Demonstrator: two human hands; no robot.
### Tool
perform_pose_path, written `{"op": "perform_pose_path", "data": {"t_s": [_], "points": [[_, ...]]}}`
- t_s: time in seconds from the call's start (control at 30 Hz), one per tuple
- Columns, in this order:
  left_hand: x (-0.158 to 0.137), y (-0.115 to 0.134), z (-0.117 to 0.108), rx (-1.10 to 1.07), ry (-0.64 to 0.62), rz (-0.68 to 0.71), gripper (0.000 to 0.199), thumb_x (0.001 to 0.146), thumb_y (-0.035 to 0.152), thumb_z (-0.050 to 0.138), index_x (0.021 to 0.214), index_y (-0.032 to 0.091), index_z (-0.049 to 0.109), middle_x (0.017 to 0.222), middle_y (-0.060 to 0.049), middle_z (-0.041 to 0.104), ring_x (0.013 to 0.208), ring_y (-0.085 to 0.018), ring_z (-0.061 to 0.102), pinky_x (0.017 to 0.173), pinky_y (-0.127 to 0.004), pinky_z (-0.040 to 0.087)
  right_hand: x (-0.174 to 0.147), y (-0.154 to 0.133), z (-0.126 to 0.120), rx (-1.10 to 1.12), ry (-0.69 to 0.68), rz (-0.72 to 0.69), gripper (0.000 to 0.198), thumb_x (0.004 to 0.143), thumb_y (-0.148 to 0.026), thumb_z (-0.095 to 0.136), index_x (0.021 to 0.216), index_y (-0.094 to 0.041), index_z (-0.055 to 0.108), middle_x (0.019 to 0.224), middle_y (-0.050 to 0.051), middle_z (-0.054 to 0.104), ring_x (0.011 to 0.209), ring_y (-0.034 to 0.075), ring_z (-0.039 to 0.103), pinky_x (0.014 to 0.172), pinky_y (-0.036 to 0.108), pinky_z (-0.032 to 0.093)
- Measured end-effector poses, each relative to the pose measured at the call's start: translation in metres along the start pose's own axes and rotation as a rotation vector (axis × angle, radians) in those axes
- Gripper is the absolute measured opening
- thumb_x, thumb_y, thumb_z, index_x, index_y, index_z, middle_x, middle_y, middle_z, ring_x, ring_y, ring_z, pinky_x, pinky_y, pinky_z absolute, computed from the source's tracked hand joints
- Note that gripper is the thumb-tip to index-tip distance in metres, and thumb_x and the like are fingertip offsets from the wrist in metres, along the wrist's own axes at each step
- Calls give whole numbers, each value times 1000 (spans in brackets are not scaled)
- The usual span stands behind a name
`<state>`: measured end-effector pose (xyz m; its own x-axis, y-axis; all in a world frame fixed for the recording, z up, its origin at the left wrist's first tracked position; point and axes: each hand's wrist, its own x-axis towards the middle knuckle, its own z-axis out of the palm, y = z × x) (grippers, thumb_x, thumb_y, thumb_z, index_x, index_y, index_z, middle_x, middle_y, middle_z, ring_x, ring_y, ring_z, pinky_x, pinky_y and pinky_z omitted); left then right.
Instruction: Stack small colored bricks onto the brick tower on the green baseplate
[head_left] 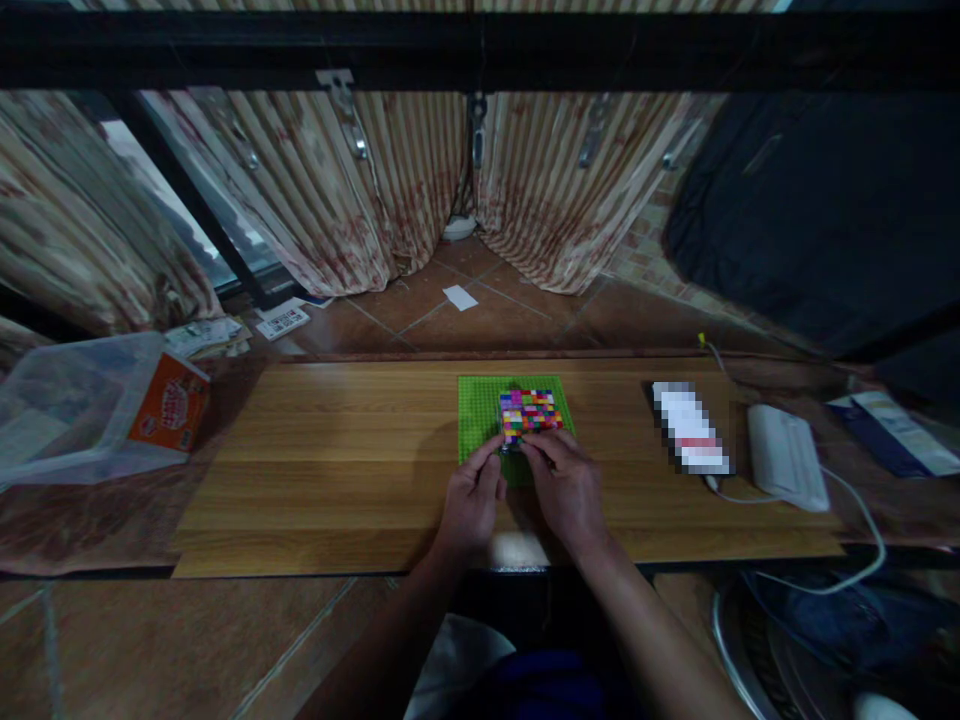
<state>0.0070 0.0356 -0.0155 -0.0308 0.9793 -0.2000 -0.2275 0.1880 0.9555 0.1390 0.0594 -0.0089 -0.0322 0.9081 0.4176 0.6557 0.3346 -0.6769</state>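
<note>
- At far left we see a clear plastic box [82, 400]; what it holds, we can't make out.
- Our left hand [471, 495] has thumb and finger at the block's near-left corner; whether they grip it or a loose brick, we cannot tell.
- The multicoloured brick block [531, 412] lies over the middle and right of the green baseplate [476, 410]; many bricks are joined in tight rows, while bare studs show around it — we judge the build well along, though what is left isn't clear.
- Our right hand [570, 490] curls in at the near edge, fingertips bunched — its grip is equally unclear.
</note>
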Motion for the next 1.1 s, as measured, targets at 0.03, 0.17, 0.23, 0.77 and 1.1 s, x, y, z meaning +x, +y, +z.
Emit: {"op": "perform_pose_path", "data": {"t_s": [0.03,0.17,0.23,0.77,1.1], "points": [[0,-1,0,24,-2,13,53,84,48,52,125,14,57,52,6,40,49,-7,35,47,-20,26,0,0,1,5,4,3,17,89,-25,54,91,-21,70,88,5,67,81,18,62,76,31,50],[-1,-1,1,87,-12,38,51,88,45,48,128,14,54,53,6,42,48,-7,35,48,-21,28,1,-3,2,18,57,31,16,87,-25,55,89,-21,70,86,4,68,79,18,63,74,31,50],[-1,0,1,105,-22,41,51,89,44,47,129,13,53,53,6,42,48,-8,35,48,-21,29,2,-4,3,5,76,37,15,87,-25,55,88,-21,70,85,4,69,78,18,63,73,30,50],[-7,11,6,192,2,22,50,89,39,46,131,12,51,53,5,46,51,-9,41,53,-23,35,-4,-18,-2,-593,-19,-207,20,92,-19,48,95,-17,68,88,8,67,82,20,59,71,29,41],[-4,6,3,90,20,-8,54,84,49,51,124,13,57,52,6,45,48,-7,37,48,-21,29,-9,-19,-9,-750,-174,-266,30,88,-12,50,115,-13,61,94,10,68,81,24,61,70,34,41]]}}
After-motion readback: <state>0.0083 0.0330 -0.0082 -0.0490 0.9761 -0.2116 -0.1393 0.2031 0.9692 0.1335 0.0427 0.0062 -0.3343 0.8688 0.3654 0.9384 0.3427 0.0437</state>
